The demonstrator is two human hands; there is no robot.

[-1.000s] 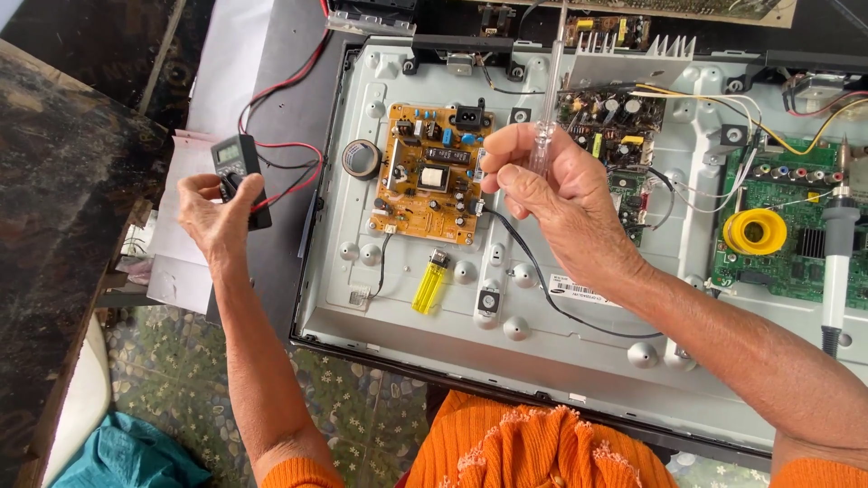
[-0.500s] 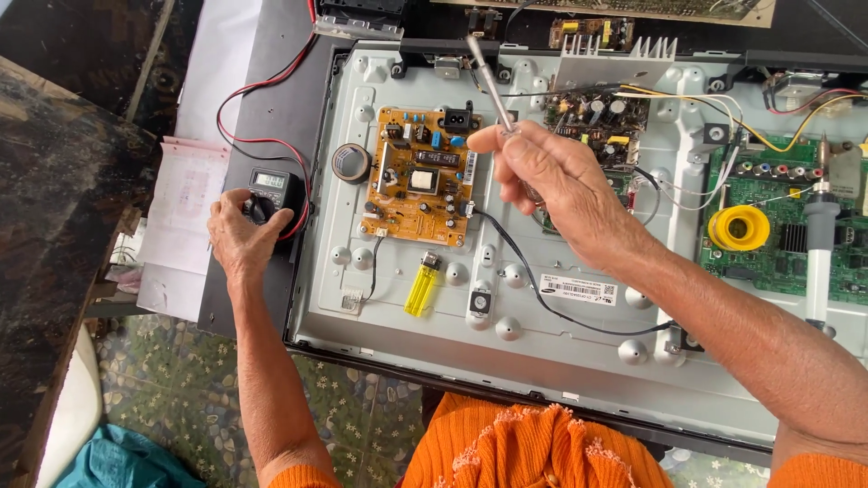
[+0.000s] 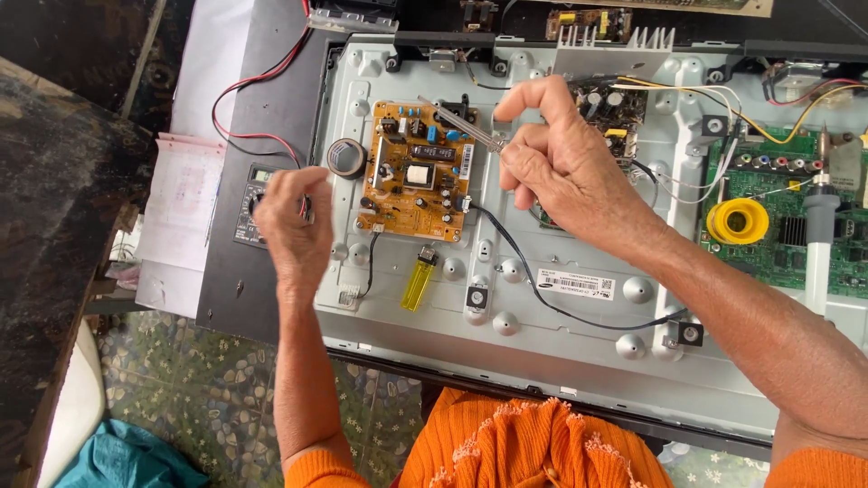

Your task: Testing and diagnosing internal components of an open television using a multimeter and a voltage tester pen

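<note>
Clear-handled screwdriver point(image 3: 466, 126) w/ thin metal shaft, pinched in right hand point(image 3: 565, 172), fingers closed round it; tip over top edge of orange circuit board point(image 3: 418, 172) in the grey metal TV back panel point(image 3: 561, 334). Left hand point(image 3: 294, 221) curled on dark multimeter point(image 3: 251, 203) on counter, red & black leads attached. Yellow lighter point(image 3: 418, 282) just below board. White rectangular label point(image 3: 575, 284) w/ barcode on panel, mid. Yellow tape roll point(image 3: 739, 220) on green board, right. White paper sheet point(image 3: 176, 217) left of meter.

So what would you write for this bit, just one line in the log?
left hand: on black multimeter | right hand: holds clear-handled screwdriver over orange circuit board | yellow lighter: on metal panel
</note>
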